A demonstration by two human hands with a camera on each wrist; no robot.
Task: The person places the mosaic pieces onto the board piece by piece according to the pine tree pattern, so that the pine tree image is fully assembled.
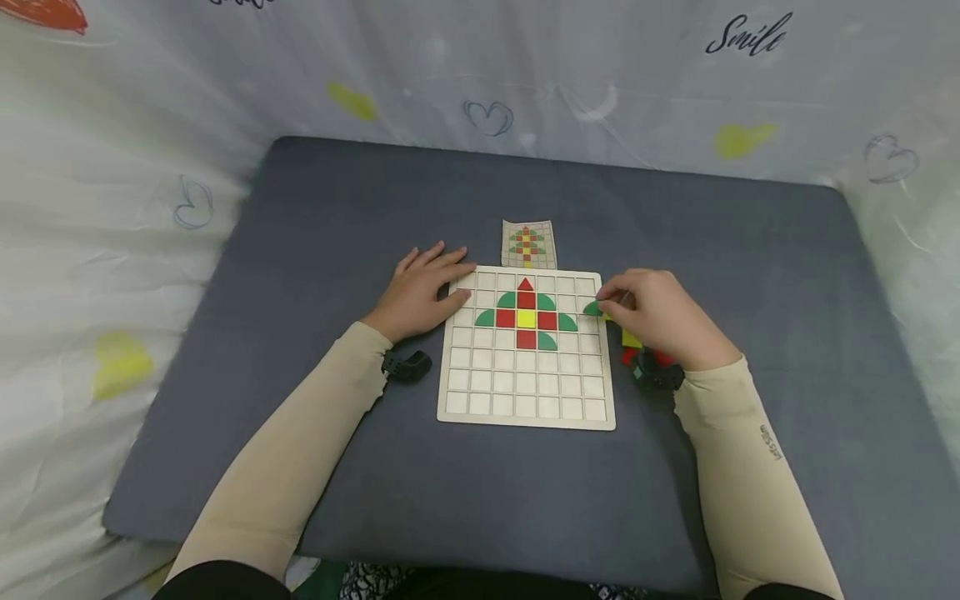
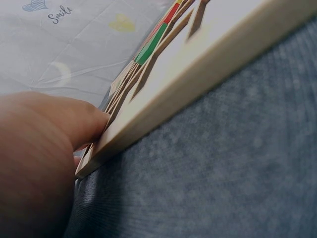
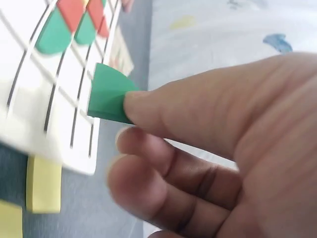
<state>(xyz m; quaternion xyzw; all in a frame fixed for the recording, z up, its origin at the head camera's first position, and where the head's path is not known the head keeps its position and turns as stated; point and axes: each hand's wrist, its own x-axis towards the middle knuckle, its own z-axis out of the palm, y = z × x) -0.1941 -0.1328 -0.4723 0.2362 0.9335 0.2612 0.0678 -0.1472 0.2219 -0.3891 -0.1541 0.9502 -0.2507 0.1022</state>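
Observation:
My right hand [image 1: 660,315] pinches a green quarter-circle piece [image 3: 106,93] between thumb and finger, just above the right edge of the wooden grid board [image 1: 491,404]. On the board, red, yellow and green pieces form a pattern, with a red triangle [image 1: 526,285] on top and a yellow square [image 1: 527,319] among red squares. Green quarter circles flank them. At the board's upper left corner rests my left hand [image 1: 416,298], fingers spread and thumb over the rim. The left wrist view shows that thumb [image 2: 91,119] touching the board.
A small pattern card [image 1: 529,243] lies behind the board, printed with a tree-like coloured figure. Loose yellow [image 3: 44,186] and red pieces lie right of the board, partly hidden beneath my right hand and wrist. The grey table [image 1: 360,208] meets a white printed curtain [image 1: 420,75].

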